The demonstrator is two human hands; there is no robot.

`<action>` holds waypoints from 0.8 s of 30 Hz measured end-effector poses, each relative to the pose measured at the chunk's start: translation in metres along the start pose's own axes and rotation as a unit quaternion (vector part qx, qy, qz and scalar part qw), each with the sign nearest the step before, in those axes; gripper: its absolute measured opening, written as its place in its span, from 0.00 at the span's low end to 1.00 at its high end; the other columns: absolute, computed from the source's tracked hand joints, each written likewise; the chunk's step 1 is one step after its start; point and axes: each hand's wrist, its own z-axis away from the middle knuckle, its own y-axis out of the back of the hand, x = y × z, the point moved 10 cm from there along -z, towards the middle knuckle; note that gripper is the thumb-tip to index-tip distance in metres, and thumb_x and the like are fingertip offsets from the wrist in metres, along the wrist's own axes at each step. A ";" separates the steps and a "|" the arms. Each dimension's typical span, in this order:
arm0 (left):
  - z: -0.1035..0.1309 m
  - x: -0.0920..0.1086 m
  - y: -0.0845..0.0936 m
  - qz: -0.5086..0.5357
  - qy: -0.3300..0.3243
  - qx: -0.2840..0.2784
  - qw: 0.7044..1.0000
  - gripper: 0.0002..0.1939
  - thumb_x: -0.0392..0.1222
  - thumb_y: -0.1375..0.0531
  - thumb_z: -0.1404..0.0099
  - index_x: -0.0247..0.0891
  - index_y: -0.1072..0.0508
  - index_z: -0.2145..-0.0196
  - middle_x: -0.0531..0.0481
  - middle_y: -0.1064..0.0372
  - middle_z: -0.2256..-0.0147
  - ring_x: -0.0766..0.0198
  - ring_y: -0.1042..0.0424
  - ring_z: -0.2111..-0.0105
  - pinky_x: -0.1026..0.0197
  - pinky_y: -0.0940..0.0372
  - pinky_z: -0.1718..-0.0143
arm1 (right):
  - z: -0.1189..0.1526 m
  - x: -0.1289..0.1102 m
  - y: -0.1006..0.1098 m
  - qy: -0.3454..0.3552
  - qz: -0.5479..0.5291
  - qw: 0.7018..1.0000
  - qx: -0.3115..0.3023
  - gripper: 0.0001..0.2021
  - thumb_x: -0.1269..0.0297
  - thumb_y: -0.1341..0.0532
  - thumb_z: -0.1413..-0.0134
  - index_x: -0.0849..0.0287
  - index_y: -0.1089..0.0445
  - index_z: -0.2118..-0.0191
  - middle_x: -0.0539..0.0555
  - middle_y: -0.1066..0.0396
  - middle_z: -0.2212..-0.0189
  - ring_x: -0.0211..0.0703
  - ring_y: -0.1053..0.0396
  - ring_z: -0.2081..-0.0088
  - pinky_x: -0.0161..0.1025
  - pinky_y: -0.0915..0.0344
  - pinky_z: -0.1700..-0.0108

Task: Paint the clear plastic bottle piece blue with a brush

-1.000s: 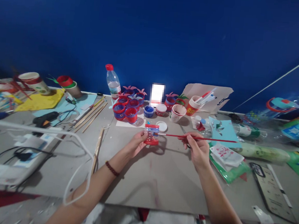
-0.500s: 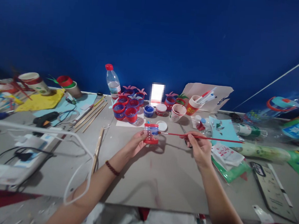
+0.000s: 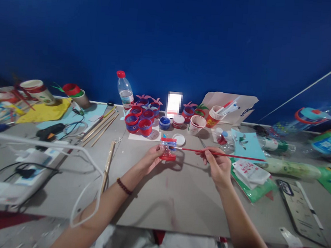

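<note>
- Far left: yellow paper (image 3: pixel 44 110) lies on the grey table (image 3: pixel 148 203), with a black glue gun (image 3: pixel 49 132) and thin wooden sticks (image 3: pixel 98 129) to its right.
- Left of centre: a clear bottle (image 3: pixel 125 92) with a red cap stands behind a cluster of small red and blue cups (image 3: pixel 132 123).
- Centre: the left hand (image 3: pixel 153 157) has its fingers clamped on a small clear plastic piece (image 3: pixel 168 150) with red edges, held up in front of an open blue paint pot (image 3: pixel 165 123) and a white lid (image 3: pixel 179 139).
- Right of centre: the right hand (image 3: pixel 218 167) pinches a long red brush (image 3: pixel 237 156), fingers closed on its handle; its tip is at the piece's right side.
- Far right: a phone (image 3: pixel 299 211) lies beside a white pen (image 3: pixel 309 204).
</note>
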 end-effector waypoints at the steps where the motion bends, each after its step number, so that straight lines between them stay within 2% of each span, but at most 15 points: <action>1: 0.000 0.000 0.000 0.001 0.000 0.000 1.000 0.26 0.53 0.27 0.46 0.32 0.26 0.56 0.39 0.22 0.59 0.51 0.21 0.58 0.50 0.32 0.50 | 0.000 -0.003 0.000 0.005 0.009 1.000 0.001 0.14 0.51 0.34 0.44 0.58 0.26 0.67 0.53 0.26 0.80 0.42 0.29 0.76 0.35 0.34 0.77; 7: 0.000 0.002 0.001 0.014 0.001 0.012 1.000 0.24 0.52 0.27 0.46 0.32 0.25 0.58 0.41 0.22 0.60 0.54 0.22 0.60 0.52 0.31 0.51 | -0.004 -0.007 0.004 0.022 0.025 0.999 0.012 0.14 0.50 0.34 0.44 0.57 0.26 0.67 0.54 0.24 0.78 0.41 0.30 0.75 0.35 0.35 0.77; 13: 0.001 0.004 0.001 0.023 -0.006 0.008 1.000 0.23 0.51 0.28 0.44 0.32 0.25 0.57 0.41 0.22 0.60 0.56 0.23 0.60 0.53 0.31 0.51 | -0.008 0.000 0.015 0.026 0.028 0.999 0.030 0.13 0.52 0.33 0.45 0.57 0.25 0.67 0.53 0.25 0.78 0.39 0.33 0.77 0.35 0.36 0.76; 17: 0.000 0.003 0.002 0.016 -0.005 0.003 1.000 0.21 0.51 0.29 0.42 0.33 0.24 0.57 0.41 0.22 0.60 0.54 0.23 0.59 0.51 0.32 0.49 | -0.007 0.010 0.022 0.016 -0.015 0.999 0.049 0.12 0.53 0.34 0.42 0.57 0.26 0.66 0.53 0.24 0.77 0.39 0.33 0.77 0.35 0.37 0.76; 21: 0.000 0.000 0.003 0.003 0.001 0.001 1.000 0.22 0.50 0.29 0.42 0.33 0.25 0.56 0.40 0.22 0.59 0.53 0.22 0.58 0.50 0.33 0.48 | -0.004 0.015 0.012 -0.007 -0.051 0.998 0.024 0.11 0.54 0.34 0.42 0.58 0.27 0.64 0.55 0.22 0.74 0.39 0.32 0.76 0.35 0.37 0.76; 24: 0.001 0.000 0.001 -0.010 0.005 -0.006 1.000 0.23 0.50 0.29 0.42 0.33 0.25 0.55 0.39 0.22 0.57 0.52 0.22 0.58 0.50 0.33 0.48 | -0.002 0.011 0.003 -0.017 -0.037 0.999 0.009 0.12 0.53 0.34 0.43 0.58 0.26 0.66 0.54 0.23 0.76 0.38 0.32 0.77 0.35 0.36 0.76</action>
